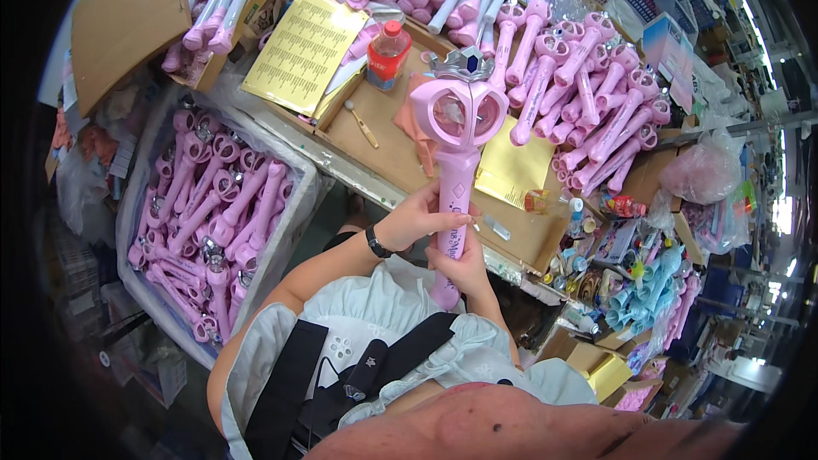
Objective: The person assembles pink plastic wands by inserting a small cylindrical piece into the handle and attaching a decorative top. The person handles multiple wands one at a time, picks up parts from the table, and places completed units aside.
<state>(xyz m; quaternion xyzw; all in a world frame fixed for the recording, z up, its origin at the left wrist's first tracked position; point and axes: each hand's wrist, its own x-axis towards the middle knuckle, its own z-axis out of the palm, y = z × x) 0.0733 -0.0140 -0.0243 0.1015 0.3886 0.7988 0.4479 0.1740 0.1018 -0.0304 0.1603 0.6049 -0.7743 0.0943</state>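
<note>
A pink toy wand (456, 183) stands upright in front of me, with a heart-shaped clear-windowed head and a silver crown with a dark blue gem on top. My left hand (419, 220), with a black watch on its wrist, is closed around the handle. Lower on the same handle, my right hand (465, 267) is wrapped around it too. Behind the wand's head lies an orange cloth (416, 123), partly covered. Just right of the wand a yellow sheet (515, 172) lies on the cardboard-topped table (388, 172).
A lined bin (319, 192) full of pink wands stands at the left. More wands (588, 89) are heaped on the table's right. A red-capped bottle (388, 55), a toothbrush (363, 125) and a printed yellow sheet (305, 51) sit further back. Blue toy parts (652, 290) lie at the right.
</note>
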